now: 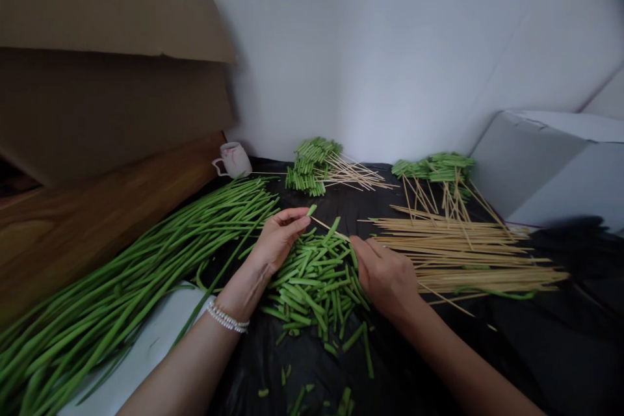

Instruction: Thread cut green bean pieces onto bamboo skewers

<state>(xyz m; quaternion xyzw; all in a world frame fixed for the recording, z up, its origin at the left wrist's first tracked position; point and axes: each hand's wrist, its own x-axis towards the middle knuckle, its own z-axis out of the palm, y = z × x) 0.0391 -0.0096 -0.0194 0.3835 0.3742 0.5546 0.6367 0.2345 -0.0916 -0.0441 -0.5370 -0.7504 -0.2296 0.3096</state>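
My left hand point(280, 237) pinches a short green stalk piece point(311, 210) at its fingertips. My right hand point(383, 273) is closed on a thin bamboo skewer point(329, 228) whose tip points at that piece. Both hands hover over a pile of cut green stalk pieces point(314, 279) on a black sheet point(536, 338). A pearl bracelet point(225, 317) is on my left wrist.
Long uncut green stalks point(136, 266) lie in a heap at left. Loose bamboo skewers point(468, 253) are stacked at right. Two bundles of skewered pieces point(312, 166) point(436, 169) sit at the back. A white mug point(233, 159), a cardboard box point(107, 58) and a white box point(550, 169) border the area.
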